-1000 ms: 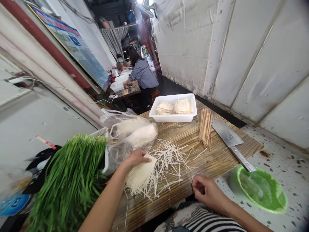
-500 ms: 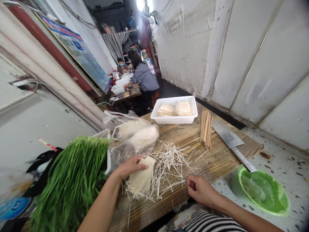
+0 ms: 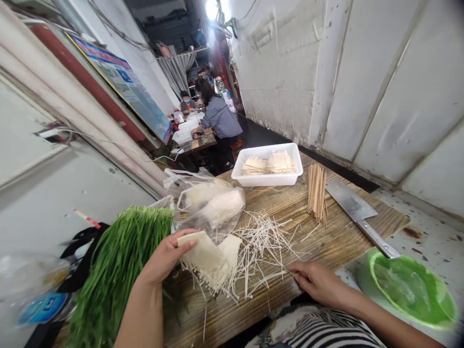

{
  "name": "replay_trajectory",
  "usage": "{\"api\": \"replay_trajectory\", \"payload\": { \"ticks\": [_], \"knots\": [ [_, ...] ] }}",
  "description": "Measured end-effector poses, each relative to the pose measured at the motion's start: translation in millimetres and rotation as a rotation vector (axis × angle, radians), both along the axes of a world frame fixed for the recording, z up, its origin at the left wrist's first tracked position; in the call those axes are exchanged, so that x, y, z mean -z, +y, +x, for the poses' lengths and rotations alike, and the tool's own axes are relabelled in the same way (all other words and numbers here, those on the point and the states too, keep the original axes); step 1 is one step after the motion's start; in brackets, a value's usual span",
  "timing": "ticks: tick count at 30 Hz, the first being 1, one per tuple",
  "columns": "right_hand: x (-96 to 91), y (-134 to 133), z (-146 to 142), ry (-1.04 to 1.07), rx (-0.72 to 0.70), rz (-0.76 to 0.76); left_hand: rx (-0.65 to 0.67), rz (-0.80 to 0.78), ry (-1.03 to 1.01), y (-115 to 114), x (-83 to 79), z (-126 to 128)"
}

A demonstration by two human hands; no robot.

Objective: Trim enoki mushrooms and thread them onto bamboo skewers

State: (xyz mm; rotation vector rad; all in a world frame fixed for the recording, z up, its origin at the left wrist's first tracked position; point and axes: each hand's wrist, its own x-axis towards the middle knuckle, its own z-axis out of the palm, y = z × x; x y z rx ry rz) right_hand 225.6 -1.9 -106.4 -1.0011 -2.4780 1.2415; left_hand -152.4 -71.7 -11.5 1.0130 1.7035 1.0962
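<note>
My left hand (image 3: 164, 257) is closed on the cut end of a flat bunch of enoki mushrooms (image 3: 203, 253), thumb on top, with the small caps pointing down toward me. Another enoki portion (image 3: 232, 249) lies right beside it on the wooden table. Loose enoki strands (image 3: 261, 237) are scattered to the right of that. At the table's near edge my right hand (image 3: 315, 280) has its fingers pinched together by the end of a stray strand; whatever they hold is too small to make out.
A white tray (image 3: 268, 180) holds skewered enoki. Bamboo skewers (image 3: 317, 195) and a cleaver (image 3: 351, 203) lie at right, above a green bucket (image 3: 373, 275). Plastic-bagged mushrooms (image 3: 221, 208) and green chives (image 3: 123, 270) sit at left. Two people work at a farther table (image 3: 197, 142).
My left hand has moved left with a bunch of enoki, parting it from the portion still on the table. The right hand's fingers now extend further toward the strands. The view has shifted slightly.
</note>
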Motion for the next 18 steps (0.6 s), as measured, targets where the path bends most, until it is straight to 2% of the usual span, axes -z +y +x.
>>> {"api": "replay_trajectory", "payload": {
  "ticks": [3,5,9,12,14,18],
  "knots": [
    [-3.9,2.3,3.4,0.069,-0.005,-0.179,-0.121,0.084,-0.070,-3.9,-10.9,4.4],
    [-8.6,3.7,7.0,0.096,0.042,-0.335,-0.174,0.162,-0.104,-5.3,-18.5,10.1],
    [-22.6,10.2,15.9,0.206,0.171,-0.501,-0.144,0.258,-0.099,-5.4,-32.3,23.5],
    [-39.7,19.4,19.8,0.312,0.202,-0.521,-0.153,0.288,-0.032,-1.1,-37.9,31.6],
    [-54.8,26.3,20.1,0.388,0.168,-0.494,-0.149,0.336,0.067,3.7,-40.3,35.6],
    [-84.8,40.6,13.6,0.518,0.074,-0.334,-0.070,0.435,0.238,13.5,-45.5,43.1]
  ]
}}
